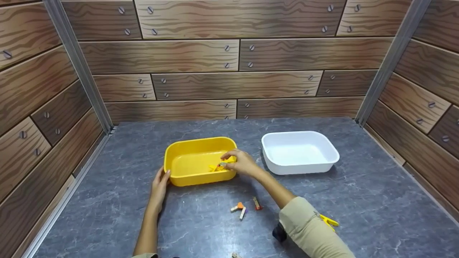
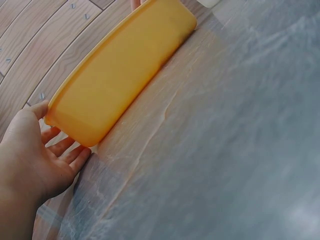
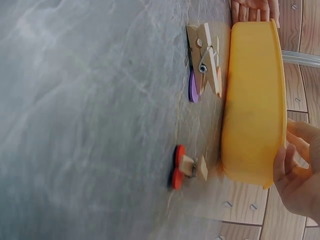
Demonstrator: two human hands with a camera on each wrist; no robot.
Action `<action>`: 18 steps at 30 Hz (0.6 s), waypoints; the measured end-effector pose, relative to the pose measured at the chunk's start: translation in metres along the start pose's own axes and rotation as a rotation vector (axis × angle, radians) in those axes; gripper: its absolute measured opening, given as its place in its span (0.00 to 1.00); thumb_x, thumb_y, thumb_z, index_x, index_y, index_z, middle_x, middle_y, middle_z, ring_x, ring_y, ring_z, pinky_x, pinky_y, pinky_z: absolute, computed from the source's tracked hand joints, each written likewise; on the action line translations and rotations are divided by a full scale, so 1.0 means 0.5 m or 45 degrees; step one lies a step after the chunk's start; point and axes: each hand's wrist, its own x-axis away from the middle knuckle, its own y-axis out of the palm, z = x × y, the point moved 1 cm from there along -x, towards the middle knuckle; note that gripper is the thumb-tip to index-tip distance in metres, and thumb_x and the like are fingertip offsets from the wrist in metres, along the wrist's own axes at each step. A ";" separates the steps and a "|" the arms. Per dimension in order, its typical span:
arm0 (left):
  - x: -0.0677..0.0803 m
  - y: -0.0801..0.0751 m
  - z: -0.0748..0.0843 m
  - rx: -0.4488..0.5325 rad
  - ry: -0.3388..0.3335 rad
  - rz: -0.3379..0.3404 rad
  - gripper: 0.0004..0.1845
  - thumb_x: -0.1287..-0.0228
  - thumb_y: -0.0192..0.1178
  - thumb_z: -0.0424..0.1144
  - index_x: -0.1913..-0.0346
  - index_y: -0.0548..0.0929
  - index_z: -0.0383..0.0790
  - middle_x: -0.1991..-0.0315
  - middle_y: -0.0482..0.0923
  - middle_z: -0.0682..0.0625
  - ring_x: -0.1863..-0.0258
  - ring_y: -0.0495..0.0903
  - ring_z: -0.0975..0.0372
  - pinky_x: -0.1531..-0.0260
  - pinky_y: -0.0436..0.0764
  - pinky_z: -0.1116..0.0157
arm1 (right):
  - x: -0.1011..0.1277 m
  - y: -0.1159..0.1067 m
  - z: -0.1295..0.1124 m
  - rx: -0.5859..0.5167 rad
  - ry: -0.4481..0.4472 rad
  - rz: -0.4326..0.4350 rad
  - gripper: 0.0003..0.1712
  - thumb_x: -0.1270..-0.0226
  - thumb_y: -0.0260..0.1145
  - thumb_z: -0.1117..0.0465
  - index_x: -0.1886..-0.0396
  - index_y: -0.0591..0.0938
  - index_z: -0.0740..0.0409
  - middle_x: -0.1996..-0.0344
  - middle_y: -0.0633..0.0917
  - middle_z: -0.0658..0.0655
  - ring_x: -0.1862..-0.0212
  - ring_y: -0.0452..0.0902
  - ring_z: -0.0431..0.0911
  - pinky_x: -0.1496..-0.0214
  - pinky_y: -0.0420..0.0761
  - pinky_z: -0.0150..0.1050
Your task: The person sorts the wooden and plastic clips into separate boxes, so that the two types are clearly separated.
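Note:
A yellow plastic tub (image 1: 197,180) sits on the grey tabletop. My left hand (image 1: 159,190) grips its left end, the thumb at the rim and the fingers against the outer wall, as the left wrist view (image 2: 37,157) shows. My right hand (image 1: 242,163) reaches over the tub's right end, fingers bent down inside beside a small heap of yellow clothespins (image 1: 214,167). Whether it pinches one is hidden. In front of the tub lie wooden clothespins with coloured ends: an orange one (image 1: 235,208), a purple one (image 3: 194,86) and a red one (image 3: 178,167).
A white plastic tub (image 1: 301,170) stands to the right of the yellow one. By my right sleeve lie a yellow clothespin (image 1: 329,220) and a black object (image 1: 279,233). Another wooden piece (image 1: 236,255) shows at the bottom edge. Wood-patterned walls (image 1: 229,86) enclose the table.

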 end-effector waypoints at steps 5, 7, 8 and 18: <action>-0.002 -0.001 0.000 0.004 -0.005 0.000 0.29 0.28 0.45 0.39 0.32 0.52 0.27 0.34 0.53 0.33 0.37 0.58 0.48 0.40 0.62 0.55 | 0.012 -0.020 0.001 -0.022 -0.031 -0.007 0.12 0.45 0.68 0.65 0.59 0.83 0.60 0.61 0.79 0.59 0.69 0.73 0.49 0.69 0.74 0.37; -0.002 -0.001 0.000 0.006 -0.006 0.003 0.29 0.28 0.46 0.39 0.31 0.52 0.27 0.34 0.53 0.33 0.37 0.58 0.48 0.40 0.62 0.55 | 0.019 -0.031 0.004 -0.042 -0.036 -0.011 0.12 0.44 0.68 0.65 0.58 0.83 0.61 0.61 0.79 0.58 0.74 0.69 0.46 0.74 0.72 0.33; -0.002 -0.001 0.000 0.007 -0.007 0.005 0.29 0.28 0.46 0.39 0.31 0.52 0.27 0.34 0.53 0.33 0.37 0.59 0.48 0.40 0.62 0.55 | 0.023 -0.037 0.005 -0.049 -0.037 -0.013 0.13 0.44 0.68 0.66 0.58 0.83 0.62 0.61 0.78 0.57 0.75 0.68 0.45 0.76 0.72 0.32; 0.001 -0.001 0.001 0.001 0.008 -0.002 0.30 0.29 0.45 0.39 0.31 0.51 0.27 0.33 0.52 0.32 0.37 0.58 0.47 0.39 0.61 0.55 | 0.097 -0.096 0.019 -0.097 -0.132 -0.056 0.14 0.40 0.66 0.63 0.54 0.81 0.62 0.60 0.77 0.57 0.81 0.69 0.40 0.80 0.77 0.34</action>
